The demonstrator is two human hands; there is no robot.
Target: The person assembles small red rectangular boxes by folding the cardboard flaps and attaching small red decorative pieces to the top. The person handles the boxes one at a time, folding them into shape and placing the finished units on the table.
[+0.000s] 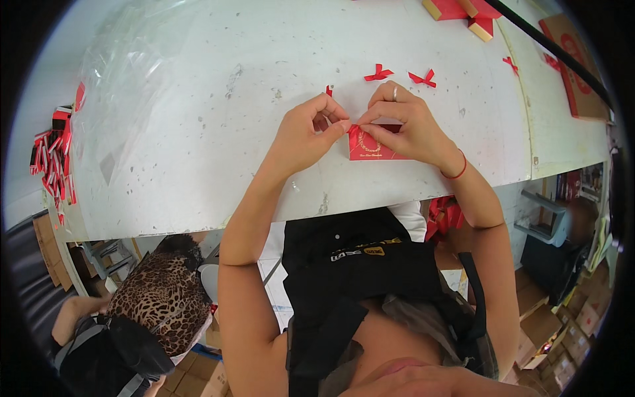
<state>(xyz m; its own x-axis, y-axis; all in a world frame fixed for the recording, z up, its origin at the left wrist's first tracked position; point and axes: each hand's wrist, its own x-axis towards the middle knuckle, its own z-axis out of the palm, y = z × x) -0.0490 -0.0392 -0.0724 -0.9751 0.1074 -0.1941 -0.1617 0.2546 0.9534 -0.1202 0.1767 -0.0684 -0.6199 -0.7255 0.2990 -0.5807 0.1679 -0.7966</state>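
A small red box (380, 153) with gold print lies on the white table in front of me. At its upper left corner is a piece of red ribbon (354, 129), partly hidden by fingertips. My left hand (301, 139) pinches the ribbon from the left, thumb and index finger pressed together. From the right, my right hand (413, 126), with a ring and a red wrist cord, pinches at the same spot, its palm over the box's right part. Beyond my hands lie two red ribbon bows (378, 73) (423, 79). A red ribbon tip shows above my left fingers.
Clear plastic film (122, 99) spreads over the table's left part. Several red and black pieces (53, 155) are heaped at the far left edge. Red and gold boxes (466, 9) and a brown carton (574, 69) stand far right, near a black cable (552, 43). Another person (155, 298) is at lower left.
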